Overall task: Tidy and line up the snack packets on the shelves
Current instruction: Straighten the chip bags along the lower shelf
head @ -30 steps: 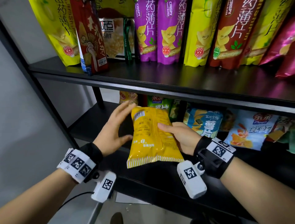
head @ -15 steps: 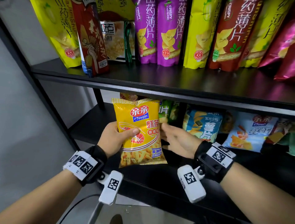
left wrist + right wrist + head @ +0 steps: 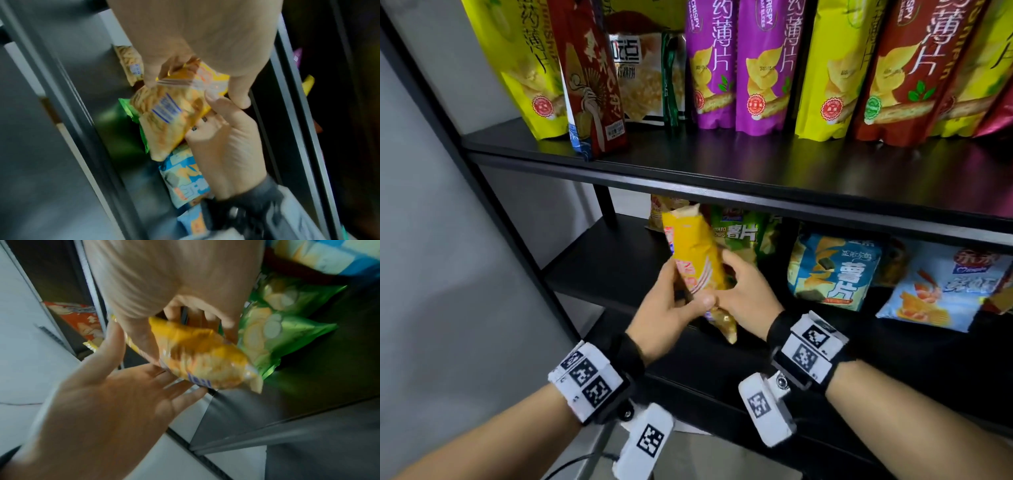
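Black metal lower shelf (image 3: pixel 619 270) ahead. I see both my left hand (image 3: pixel 671 308) and right hand (image 3: pixel 744 294) pinching yellow crinkly plastic snack packet (image 3: pixel 698 260), fingers curled round it, green chip bag (image 3: pixel 743 236) at 1 o'clock.

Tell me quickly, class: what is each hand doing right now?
Left hand: grips the yellow snack packet.
Right hand: fingers curled round the same packet.

Grey wall (image 3: pixel 431 257) left of the rack, black upright post (image 3: pixel 482 192) running diagonally against it, pale floor (image 3: pixel 705 455) below the bottom shelf, dark cable (image 3: pixel 571 460) trailing near the bottom edge.
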The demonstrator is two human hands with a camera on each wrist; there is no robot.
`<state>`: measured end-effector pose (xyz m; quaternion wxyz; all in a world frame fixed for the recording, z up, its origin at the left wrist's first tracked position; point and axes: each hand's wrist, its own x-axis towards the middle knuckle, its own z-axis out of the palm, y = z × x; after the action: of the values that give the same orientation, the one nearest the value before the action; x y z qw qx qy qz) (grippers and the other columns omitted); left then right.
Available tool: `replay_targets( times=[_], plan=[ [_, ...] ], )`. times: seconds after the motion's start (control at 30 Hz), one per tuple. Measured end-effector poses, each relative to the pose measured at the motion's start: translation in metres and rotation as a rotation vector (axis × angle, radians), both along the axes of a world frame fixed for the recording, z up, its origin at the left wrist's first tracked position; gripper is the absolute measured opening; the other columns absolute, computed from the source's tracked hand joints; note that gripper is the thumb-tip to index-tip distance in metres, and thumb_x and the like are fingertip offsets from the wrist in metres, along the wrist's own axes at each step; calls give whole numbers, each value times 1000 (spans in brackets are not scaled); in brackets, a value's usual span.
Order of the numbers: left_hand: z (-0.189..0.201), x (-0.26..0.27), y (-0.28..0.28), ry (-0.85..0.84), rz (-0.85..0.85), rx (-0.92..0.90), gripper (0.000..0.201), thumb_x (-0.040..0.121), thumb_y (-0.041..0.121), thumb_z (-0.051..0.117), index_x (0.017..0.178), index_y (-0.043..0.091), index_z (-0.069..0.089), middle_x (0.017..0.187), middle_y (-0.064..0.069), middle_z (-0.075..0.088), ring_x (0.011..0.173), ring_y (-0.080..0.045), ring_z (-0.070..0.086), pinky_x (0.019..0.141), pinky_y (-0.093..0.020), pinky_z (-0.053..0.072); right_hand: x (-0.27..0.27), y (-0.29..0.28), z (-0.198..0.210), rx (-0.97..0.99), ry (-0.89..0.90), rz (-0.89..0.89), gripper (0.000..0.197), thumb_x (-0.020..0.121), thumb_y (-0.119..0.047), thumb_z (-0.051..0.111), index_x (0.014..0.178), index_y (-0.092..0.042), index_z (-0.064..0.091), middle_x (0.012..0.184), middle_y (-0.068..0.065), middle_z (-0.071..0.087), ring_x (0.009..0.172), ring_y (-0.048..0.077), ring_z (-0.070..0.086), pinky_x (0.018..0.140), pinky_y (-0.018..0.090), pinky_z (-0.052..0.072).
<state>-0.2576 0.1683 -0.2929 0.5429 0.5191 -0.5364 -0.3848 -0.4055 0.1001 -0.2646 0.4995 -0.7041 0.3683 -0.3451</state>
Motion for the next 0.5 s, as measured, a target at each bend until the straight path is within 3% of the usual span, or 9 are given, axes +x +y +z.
replay_targets(
  times=[0.03, 0.1, 0.2, 0.3, 0.37, 0.43, 0.5],
  plan=[
    [0, 2, -4, 91, 28, 4, 77, 74, 32, 82, 139, 15, 44, 121, 9, 69, 116, -13, 64, 89, -23, 53, 4, 3, 0, -42, 8, 76, 72, 75, -3, 75, 141, -21, 50, 144, -7, 51, 129, 1, 47, 109, 17, 38],
    [4, 11, -12, 223, 70, -19, 79, 70, 33, 80, 139, 13, 46, 127, -6, 67, 119, -24, 64, 92, -33, 55, 11, 8, 2, -43, -8, 159, 77, 79, 6, 63, 147, -23, 42, 154, -16, 33, 139, -7, 27, 108, 5, 26],
    [8, 31, -20, 282, 112, -77, 60, 74, 22, 79, 130, 12, 58, 124, -13, 69, 116, -30, 65, 96, -45, 53, 21, 9, 2, -22, -26, 242, 76, 78, 16, 51, 142, -23, 50, 151, -23, 34, 138, -11, 26, 102, 0, 25],
    [7, 48, -22, 292, 160, -74, 49, 81, 14, 73, 128, 10, 60, 121, -12, 71, 114, -31, 67, 97, -53, 53, 36, 10, 0, -16, -47, 278, 76, 76, 19, 47, 143, -18, 49, 151, -21, 35, 139, -10, 28, 112, 13, 28],
    [7, 55, -20, 305, 174, -63, 52, 86, 20, 66, 135, 8, 55, 128, -14, 67, 119, -35, 64, 100, -58, 51, 49, 9, -5, 10, -65, 256, 76, 78, 13, 52, 146, -20, 44, 153, -18, 35, 141, -4, 29, 117, 28, 30],
    [7, 58, -16, 284, 154, -79, 59, 93, 38, 57, 143, 9, 47, 136, -17, 61, 125, -39, 58, 102, -57, 49, 63, 7, -9, 44, -94, 200, 78, 77, -6, 67, 148, -24, 39, 151, -12, 41, 138, 3, 39, 114, 35, 37],
    [6, 63, -12, 143, 130, -139, 55, 100, 43, 39, 144, 10, 47, 132, -15, 63, 120, -39, 61, 98, -48, 52, 78, 1, -12, 96, -138, 103, 76, 69, -25, 79, 137, -27, 45, 133, -5, 59, 121, 7, 57, 104, 35, 47]
  ],
)
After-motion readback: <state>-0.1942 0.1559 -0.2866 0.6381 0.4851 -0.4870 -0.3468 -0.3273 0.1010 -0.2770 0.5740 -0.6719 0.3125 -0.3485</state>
